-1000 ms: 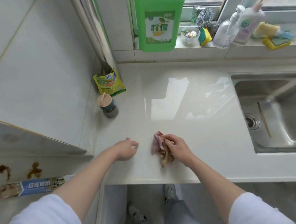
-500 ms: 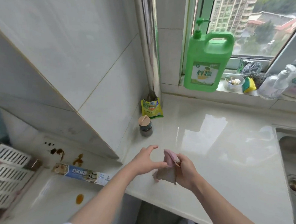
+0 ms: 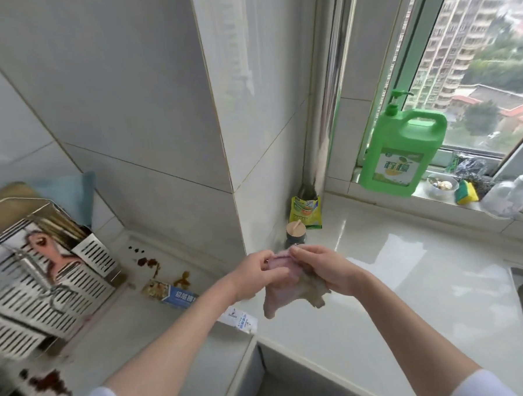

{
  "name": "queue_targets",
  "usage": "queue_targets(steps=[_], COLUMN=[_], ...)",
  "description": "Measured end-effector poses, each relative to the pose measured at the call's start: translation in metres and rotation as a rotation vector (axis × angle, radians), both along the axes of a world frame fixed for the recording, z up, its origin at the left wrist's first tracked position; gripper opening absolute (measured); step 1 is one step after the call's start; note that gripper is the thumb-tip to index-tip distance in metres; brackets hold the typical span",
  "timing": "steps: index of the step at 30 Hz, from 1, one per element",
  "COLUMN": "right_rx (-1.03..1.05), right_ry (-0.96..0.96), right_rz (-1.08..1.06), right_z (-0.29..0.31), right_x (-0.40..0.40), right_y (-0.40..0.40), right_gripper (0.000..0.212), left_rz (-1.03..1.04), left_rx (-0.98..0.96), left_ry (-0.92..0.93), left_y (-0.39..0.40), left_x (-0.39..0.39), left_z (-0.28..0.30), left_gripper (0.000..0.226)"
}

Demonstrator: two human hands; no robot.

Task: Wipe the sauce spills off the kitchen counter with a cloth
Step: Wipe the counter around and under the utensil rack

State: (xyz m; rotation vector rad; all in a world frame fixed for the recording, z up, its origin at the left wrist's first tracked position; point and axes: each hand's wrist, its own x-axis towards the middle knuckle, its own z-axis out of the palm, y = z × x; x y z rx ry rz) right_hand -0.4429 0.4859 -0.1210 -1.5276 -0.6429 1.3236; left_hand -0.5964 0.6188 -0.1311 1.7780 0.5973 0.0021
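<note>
A pink, sauce-stained cloth (image 3: 284,290) hangs in the air above the white counter (image 3: 395,287), held up between both hands. My left hand (image 3: 255,274) pinches its upper left edge and my right hand (image 3: 324,267) grips its upper right part. On the lower counter section to the left lie brown sauce spills (image 3: 150,262) near the wall, a smaller blotch (image 3: 182,279) beside a box, and a dark red spill (image 3: 49,386) at the near left.
A blue foil box (image 3: 173,294) lies on the left counter by the spills, and a slotted metal rack (image 3: 43,269) stands further left. A small jar (image 3: 295,234) and yellow packet (image 3: 305,212) sit in the corner. A green detergent jug (image 3: 402,154) stands on the windowsill.
The view swung left and up. The cloth was lifted off the counter, and my left hand came over and took hold of its edge beside my right hand.
</note>
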Motion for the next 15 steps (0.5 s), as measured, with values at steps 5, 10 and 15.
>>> queue_targets(steps=[5, 10, 15], right_rx=[0.095, 0.181, 0.13], right_ry=[-0.119, -0.07, -0.181], right_rz=[-0.009, -0.043, -0.15], right_z=[0.028, 0.039, 0.036], right_x=[-0.015, -0.022, -0.035], right_y=[0.013, 0.017, 0.019], right_gripper=[0.018, 0.025, 0.025], left_rz=[-0.09, -0.127, -0.187], left_rx=[-0.085, -0.057, 0.034], left_ry=[0.102, 0.058, 0.041], left_y=[0.022, 0.032, 0.036], left_x=[-0.035, -0.055, -0.063], left_z=[0.016, 0.031, 0.048], left_gripper=[0.067, 0.037, 0.023])
